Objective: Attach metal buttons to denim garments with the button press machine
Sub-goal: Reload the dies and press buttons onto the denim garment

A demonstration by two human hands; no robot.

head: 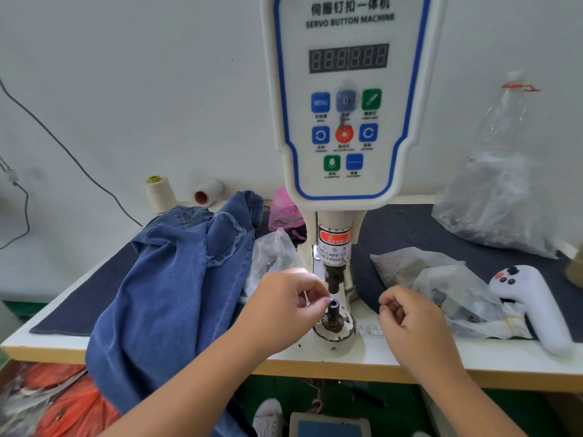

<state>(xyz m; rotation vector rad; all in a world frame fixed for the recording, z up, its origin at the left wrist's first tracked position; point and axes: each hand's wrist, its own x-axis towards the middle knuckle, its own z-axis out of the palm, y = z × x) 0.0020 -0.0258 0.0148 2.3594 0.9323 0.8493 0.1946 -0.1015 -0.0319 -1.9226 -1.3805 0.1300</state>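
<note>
The left hand (285, 299) pinched something small at the lower die (333, 310), the right hand (407, 313) curled at three o'clock, contents unclear; soft, limp denim garment (170, 279) at nine o'clock wanted gripping by its hem.

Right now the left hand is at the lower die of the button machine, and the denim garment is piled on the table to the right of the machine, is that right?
Not quite: the denim garment is piled to the left of the button machine, not the right, as the head view shows. On the right lie clear plastic bags. The rest holds: the left hand is at the lower die.
</note>
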